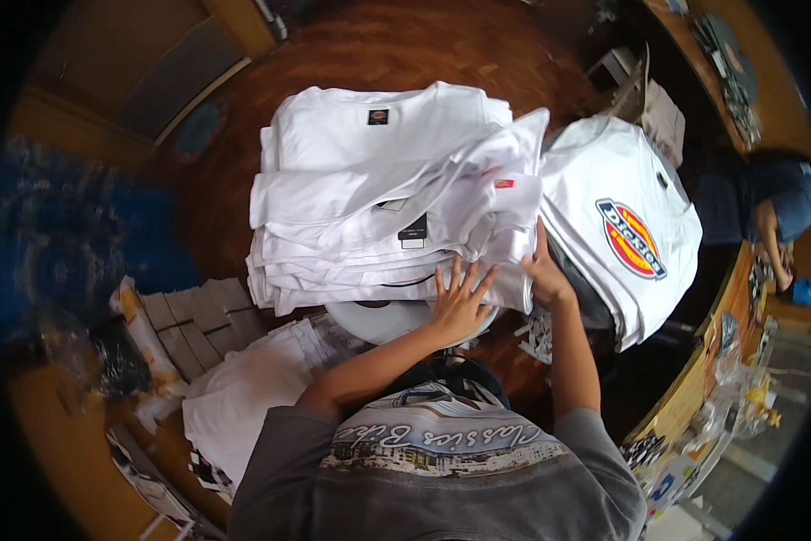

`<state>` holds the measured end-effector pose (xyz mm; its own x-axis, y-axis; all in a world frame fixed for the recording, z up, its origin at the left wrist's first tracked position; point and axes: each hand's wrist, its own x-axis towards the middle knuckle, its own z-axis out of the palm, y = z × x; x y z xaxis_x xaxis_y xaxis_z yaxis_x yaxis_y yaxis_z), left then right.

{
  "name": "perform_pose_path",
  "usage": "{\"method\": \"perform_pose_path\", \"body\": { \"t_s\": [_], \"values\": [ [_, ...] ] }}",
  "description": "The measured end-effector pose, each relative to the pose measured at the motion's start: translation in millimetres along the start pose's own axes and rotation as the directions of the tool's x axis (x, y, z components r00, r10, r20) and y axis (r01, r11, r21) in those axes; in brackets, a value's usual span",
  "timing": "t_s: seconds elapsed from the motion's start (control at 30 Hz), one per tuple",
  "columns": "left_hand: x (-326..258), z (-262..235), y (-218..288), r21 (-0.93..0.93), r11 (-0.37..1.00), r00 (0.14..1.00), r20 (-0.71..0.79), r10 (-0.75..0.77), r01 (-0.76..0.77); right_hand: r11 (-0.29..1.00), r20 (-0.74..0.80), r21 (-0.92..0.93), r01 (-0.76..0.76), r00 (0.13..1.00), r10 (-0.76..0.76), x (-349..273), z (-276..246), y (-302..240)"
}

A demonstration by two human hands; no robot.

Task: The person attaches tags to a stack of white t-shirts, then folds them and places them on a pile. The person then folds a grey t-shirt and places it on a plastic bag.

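A tall, untidy stack of folded white T-shirts [378, 194] fills the middle of the head view. My left hand [460, 302] lies flat against its near side, fingers spread, holding nothing. My right hand [545, 275] is at the stack's near right corner. Its thumb lies up along the folded edges and its fingers are tucked into the shirts there. A second pile of white T-shirts [622, 225], with an oval red, yellow and blue logo on top, lies just right of my right hand.
A white round object [378, 317] shows under the stack. Flat grey boxes [198, 325] and more white cloth [243, 397] lie at lower left. Another person [780, 212] bends at a cluttered wooden bench [694, 388] on the right. Wooden floor lies beyond.
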<state>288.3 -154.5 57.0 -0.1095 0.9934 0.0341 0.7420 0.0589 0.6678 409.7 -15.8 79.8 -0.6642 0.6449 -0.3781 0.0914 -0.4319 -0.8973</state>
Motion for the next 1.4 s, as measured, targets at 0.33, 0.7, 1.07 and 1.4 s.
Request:
{"method": "perform_pose_path", "body": {
  "t_s": [0.33, 0.7, 1.07, 1.4],
  "values": [
    [-36.1, -78.1, -27.3, -0.307, 0.942, 0.61, -0.723, -0.325, 0.138, 0.983, -0.125, -0.135, -0.122, 0.987, 0.105, 6.2, 42.1, -30.9],
    [-135.6, -93.4, -87.7, -0.522, -0.56, 0.675, -0.04, -0.737, -0.643, 0.868, 0.134, 0.025, 0.496, 0.859, -0.495, -110.4, 98.9, -203.7],
    [-116.7, -101.2, -95.3, -0.788, 0.168, 0.722, 0.427, -0.544, 0.592, 0.85, 0.164, -0.06, 0.524, 0.845, -0.509, -171.2, 57.8, -215.1],
    [-206.6, -103.8, 42.0, -0.844, 0.534, 0.933, -0.225, -0.281, -0.043, 0.765, 0.378, -0.227, 0.602, 0.779, -0.501, -136.3, 25.9, -247.0]
  ]
}}
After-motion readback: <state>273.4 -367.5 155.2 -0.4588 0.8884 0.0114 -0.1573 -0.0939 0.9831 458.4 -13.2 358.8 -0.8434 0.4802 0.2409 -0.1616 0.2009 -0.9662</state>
